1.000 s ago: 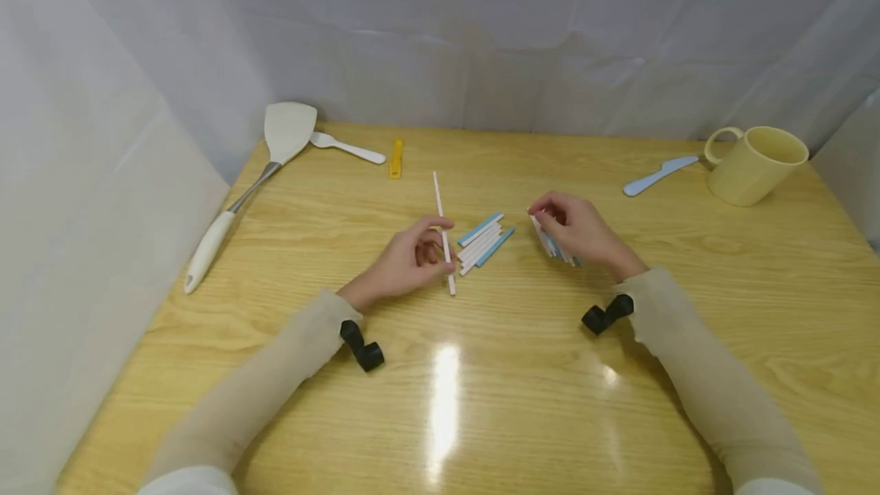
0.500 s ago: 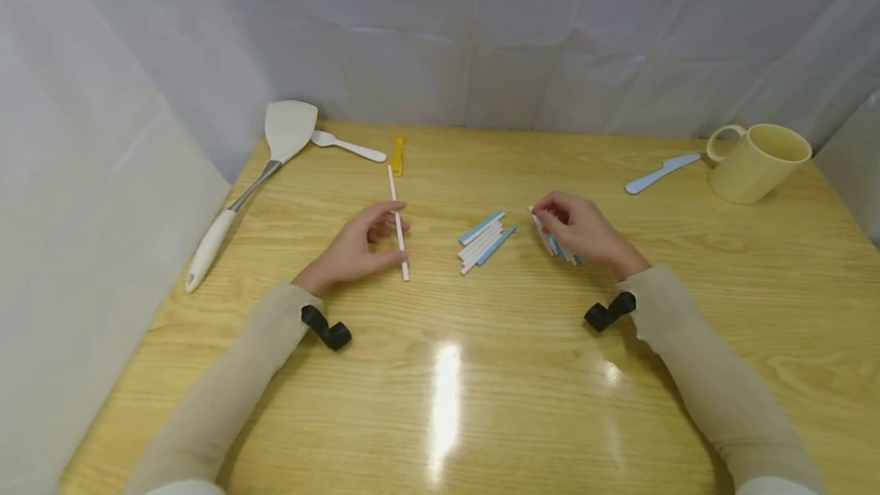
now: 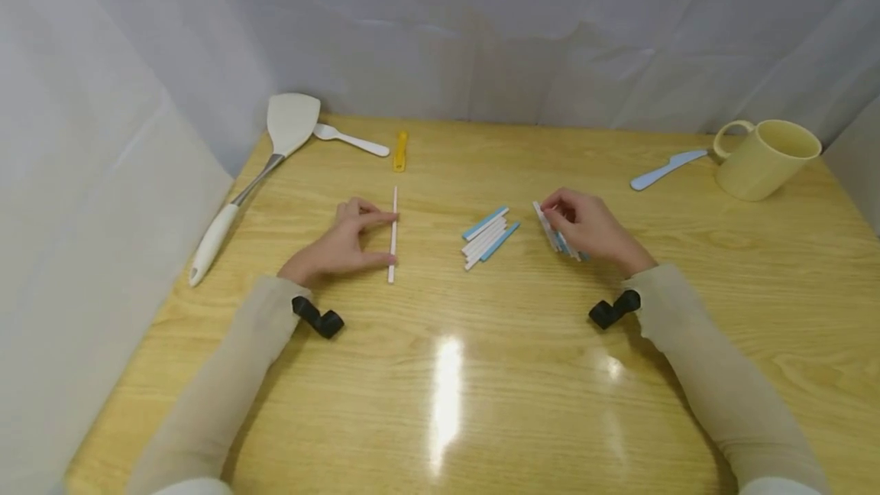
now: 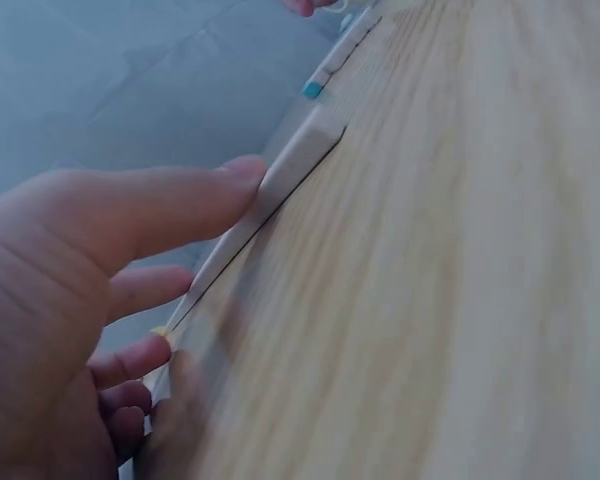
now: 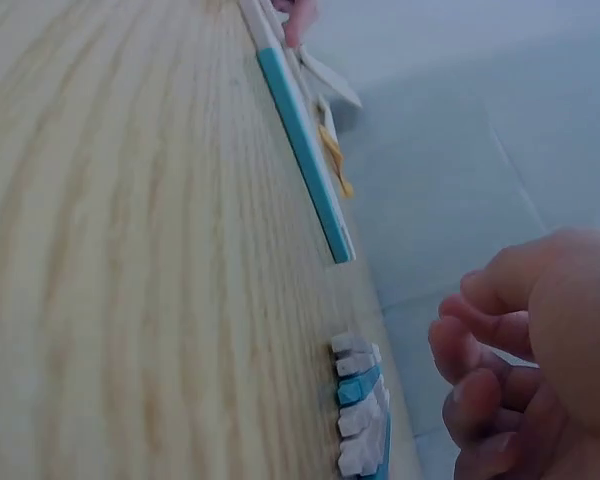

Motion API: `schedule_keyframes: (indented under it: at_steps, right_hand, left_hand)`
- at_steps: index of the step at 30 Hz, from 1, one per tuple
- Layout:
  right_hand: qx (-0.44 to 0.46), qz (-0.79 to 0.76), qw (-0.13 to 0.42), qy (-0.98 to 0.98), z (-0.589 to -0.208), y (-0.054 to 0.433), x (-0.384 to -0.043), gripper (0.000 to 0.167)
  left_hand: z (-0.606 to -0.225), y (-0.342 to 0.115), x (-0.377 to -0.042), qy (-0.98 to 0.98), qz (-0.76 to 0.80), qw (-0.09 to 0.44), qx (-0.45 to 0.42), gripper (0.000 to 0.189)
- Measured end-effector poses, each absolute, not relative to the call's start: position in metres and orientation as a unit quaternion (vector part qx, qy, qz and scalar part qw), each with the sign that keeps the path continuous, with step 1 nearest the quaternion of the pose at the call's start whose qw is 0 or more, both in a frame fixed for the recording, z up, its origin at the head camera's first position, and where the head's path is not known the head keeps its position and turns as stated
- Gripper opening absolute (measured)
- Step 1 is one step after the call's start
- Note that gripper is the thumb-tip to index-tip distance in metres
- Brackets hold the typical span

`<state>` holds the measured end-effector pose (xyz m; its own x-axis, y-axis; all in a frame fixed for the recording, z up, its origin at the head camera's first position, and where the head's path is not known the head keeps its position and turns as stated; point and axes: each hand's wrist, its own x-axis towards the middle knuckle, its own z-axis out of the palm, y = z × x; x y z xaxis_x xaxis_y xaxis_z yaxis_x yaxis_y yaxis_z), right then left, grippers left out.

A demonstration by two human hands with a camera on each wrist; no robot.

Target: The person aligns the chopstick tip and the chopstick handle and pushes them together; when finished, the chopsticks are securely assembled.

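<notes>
I see the left hand (image 3: 337,244), grip wide, touching a slim white stick (image 3: 394,239), and the right hand (image 3: 590,228) loosely curled, white-and-blue sticks (image 3: 548,229) at its eight o'clock.

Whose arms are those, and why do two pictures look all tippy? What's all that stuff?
Those are a person's arms, no robot. The big picture comes from a camera on the head, looking down. The tippy ones come from wrist cameras, turned as the wrists are. The left hand touches a white stick lying on the table. The right hand, close to one pile of sticks, holds nothing I can see; another pile lies between the hands. Around them are a spatula, white utensil, yellow thing, pale blue knife and yellow mug.
</notes>
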<state>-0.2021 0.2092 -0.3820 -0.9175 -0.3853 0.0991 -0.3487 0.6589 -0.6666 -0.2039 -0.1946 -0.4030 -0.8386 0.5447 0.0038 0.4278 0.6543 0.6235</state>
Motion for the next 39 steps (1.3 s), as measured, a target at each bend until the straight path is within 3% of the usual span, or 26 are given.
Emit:
schedule_keyframes:
  at_steps: [4,12,16,22,29,33,39]
  right_hand:
    - [-0.200,-0.323,0.018,0.925,-0.381,0.210,-0.201,0.016]
    - [-0.197,-0.267,0.060,0.941,-0.379,0.208,-0.198,0.012]
    - [-0.187,-0.259,0.069,0.945,-0.380,0.205,-0.198,0.013]
    - [-0.155,-0.249,0.069,0.954,-0.384,0.199,-0.195,0.018]
    - [-0.146,-0.250,0.048,0.956,-0.383,0.191,-0.192,0.019]
    - [-0.140,-0.261,0.043,0.954,-0.379,0.189,-0.190,0.016]
    - [-0.138,-0.263,0.049,0.954,-0.376,0.190,-0.191,0.016]
  left_hand:
    - [-0.398,-0.203,-0.206,0.905,0.304,0.119,0.273,0.072]
    - [-0.390,-0.212,-0.209,0.907,0.287,0.148,0.269,0.073]
    - [-0.389,-0.210,-0.209,0.903,0.321,0.111,0.264,0.069]
    - [-0.385,-0.191,-0.200,0.889,0.375,0.015,0.262,0.048]
    - [-0.378,-0.148,-0.180,0.910,0.300,-0.051,0.282,0.025]
    - [-0.376,-0.127,-0.179,0.912,0.290,-0.048,0.286,0.021]
    - [-0.382,-0.104,-0.185,0.901,0.307,-0.002,0.306,0.015]
